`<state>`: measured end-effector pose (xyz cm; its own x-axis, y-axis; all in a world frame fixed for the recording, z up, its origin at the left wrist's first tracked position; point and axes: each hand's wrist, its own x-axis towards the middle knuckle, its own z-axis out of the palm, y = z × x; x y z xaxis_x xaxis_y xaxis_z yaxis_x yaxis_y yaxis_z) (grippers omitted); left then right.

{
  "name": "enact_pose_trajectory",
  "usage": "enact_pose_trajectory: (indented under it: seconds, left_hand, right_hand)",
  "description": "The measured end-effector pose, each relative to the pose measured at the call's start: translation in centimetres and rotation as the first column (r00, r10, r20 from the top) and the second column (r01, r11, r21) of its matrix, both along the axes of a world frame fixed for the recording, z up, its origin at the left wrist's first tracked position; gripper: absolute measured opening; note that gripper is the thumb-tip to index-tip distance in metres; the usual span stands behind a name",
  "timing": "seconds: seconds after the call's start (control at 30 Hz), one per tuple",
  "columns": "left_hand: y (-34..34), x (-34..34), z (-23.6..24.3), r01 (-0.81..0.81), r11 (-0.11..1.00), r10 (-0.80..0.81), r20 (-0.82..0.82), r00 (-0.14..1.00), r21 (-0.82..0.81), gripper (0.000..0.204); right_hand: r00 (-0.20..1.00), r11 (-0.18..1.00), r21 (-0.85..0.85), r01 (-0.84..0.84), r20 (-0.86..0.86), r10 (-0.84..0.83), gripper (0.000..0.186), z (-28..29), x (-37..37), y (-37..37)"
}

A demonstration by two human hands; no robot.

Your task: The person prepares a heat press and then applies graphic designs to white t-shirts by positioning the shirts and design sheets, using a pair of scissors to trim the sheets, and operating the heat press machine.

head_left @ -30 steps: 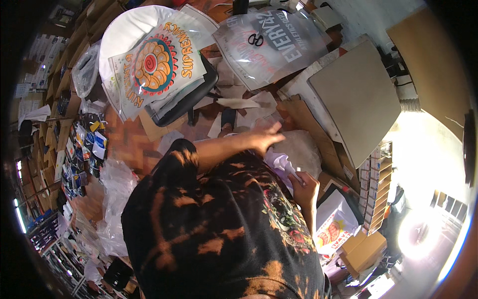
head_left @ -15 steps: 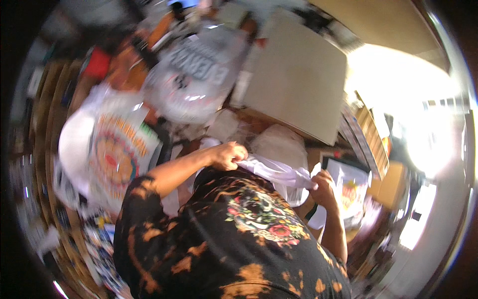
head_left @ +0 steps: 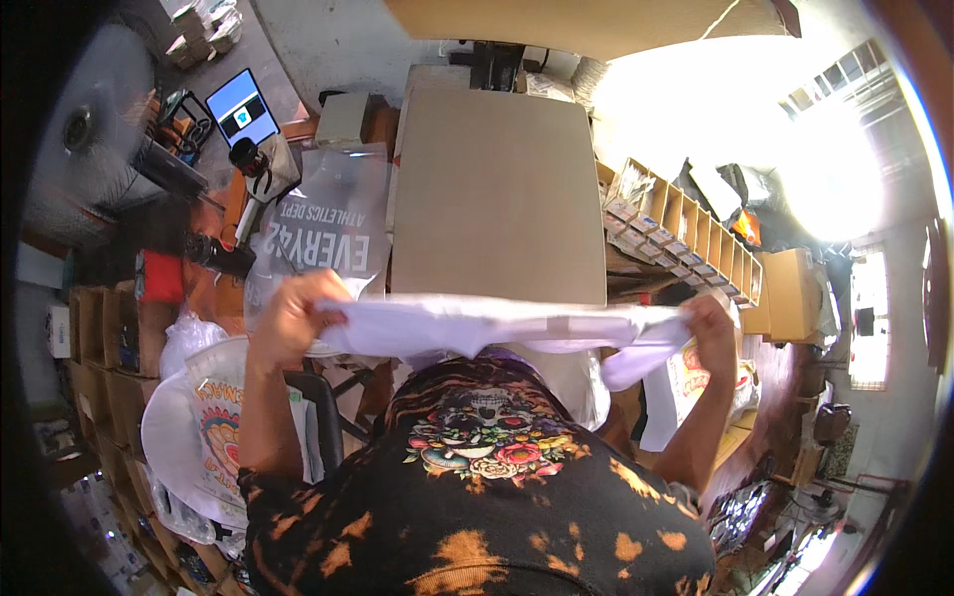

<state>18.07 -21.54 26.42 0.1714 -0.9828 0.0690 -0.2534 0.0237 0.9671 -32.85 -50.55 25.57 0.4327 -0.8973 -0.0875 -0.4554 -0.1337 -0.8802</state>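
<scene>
Nearest is the person's black shirt (head_left: 477, 517), splashed orange, with a flowered skull print. Just beyond its collar a white garment (head_left: 497, 326) is stretched flat between both hands. The left hand (head_left: 290, 320) is closed on the garment's left end, fingers curled over the fabric. The right hand (head_left: 712, 330) is closed on its right end, and loose cloth hangs below that hand. Left of the garment, a bagged printed shirt (head_left: 224, 427) lies on a chair. Past the garment sits a flat tan board (head_left: 497, 194), with a bagged grey shirt (head_left: 323, 223) beside it. Farthest, beyond that shirt, a small screen (head_left: 241, 106) glows.
</scene>
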Motion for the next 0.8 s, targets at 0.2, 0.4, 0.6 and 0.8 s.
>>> enact_pose_trajectory:
  seconds: [0.2, 0.4, 0.6, 0.8]
  left_hand:
    - [-15.1, 10.4, 1.2, -0.28, 0.938, 0.139, 0.516, 0.845, 0.206, 0.029]
    - [-15.5, 11.2, -15.6, -0.73, 0.651, 0.746, 0.356, 0.563, -0.209, 0.049]
    - [-8.1, -0.7, -18.7, -0.117, 0.869, 0.477, -0.749, 0.46, 0.482, 0.07]
    - [-7.8, 1.0, -19.8, -0.701, 0.636, 0.771, -0.238, 0.59, 0.323, 0.025]
  right_hand:
    - [0.933, 0.889, -0.407, -0.209, -0.356, 0.056, 0.03, 6.1, 15.8, -17.5]
    - [0.982, 0.752, -0.656, 0.068, -0.091, -0.168, 0.03, -9.9, 18.0, -17.3]
    - [0.789, 0.292, 0.945, -0.146, 0.289, -0.541, 0.054, -15.4, 13.0, -5.4]
    - [0.708, 0.664, 0.746, -0.053, 0.497, -0.501, 0.013, -16.5, 9.8, -7.5]
